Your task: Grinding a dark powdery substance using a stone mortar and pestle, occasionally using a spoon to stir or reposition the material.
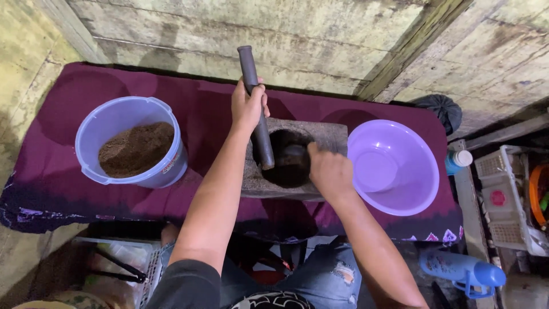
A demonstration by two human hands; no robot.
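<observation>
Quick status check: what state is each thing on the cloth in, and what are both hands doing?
Left hand: gripped round the pestle.
Pestle: tilted, lower end in the mortar.
Mortar: upright on the cloth, hollow dark, contents unclear.
Right hand: closed, reaching into the mortar's hollow; cannot tell if it holds anything.
Bucket: upright, open, partly filled with brown powder.
Basin: upright, empty.
</observation>
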